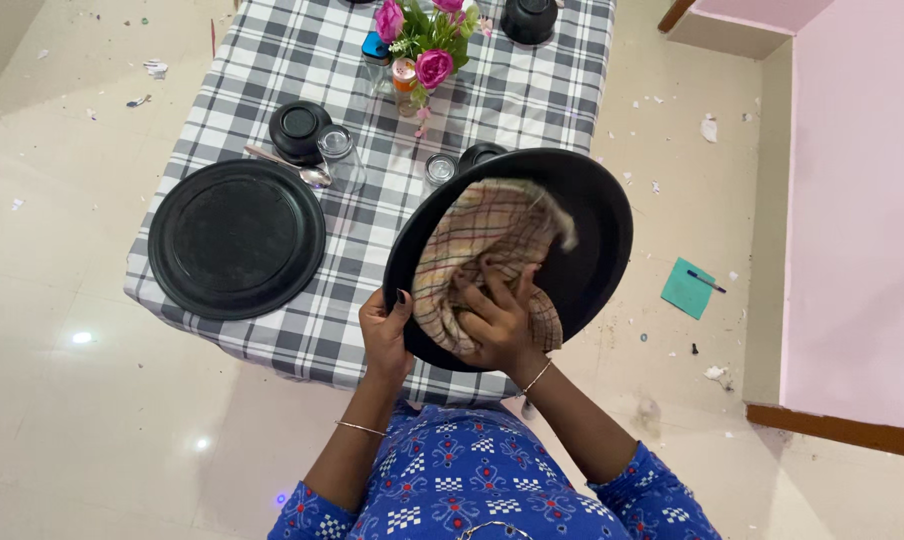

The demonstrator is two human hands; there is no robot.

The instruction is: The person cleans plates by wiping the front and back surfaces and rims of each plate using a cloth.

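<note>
Left hand: my left hand (386,335) grips the lower left rim of a black plate (597,235), fingers curled shut around the edge, thumb on the near face.
Right hand: my right hand (499,318) is spread and partly bent, pressing a checked cloth (482,240) against the inside of the plate; the fingers dig into the folds of the fabric.
Plate in hand: it is round, black and tilted up toward me, held above the near right part of the table, well off the tablecloth.
Cloth: cream with thin red and dark lines, bunched, covering the left and middle of the plate's face; one corner lifts near the top.
Table: a grey and white checked tablecloth (272,50) covers it, hanging over the near edge.
Second plate: another black plate (236,238) lies flat on the left side of the table, apart from my hands.
Beside it: a black bowl (299,130) stands just beyond that plate, a spoon (292,166) lies between them, and a clear glass (340,155) stands just right of the bowl.
Middle of the table: a vase of pink flowers (422,40) stands farther back, with a second clear glass (439,168) near the raised plate's top rim.
Far end: one more black bowl (528,18) sits at the back right.
Floor: pale tiles with scattered scraps; a green notepad (686,290) with a pen (706,281) lies to the right.
</note>
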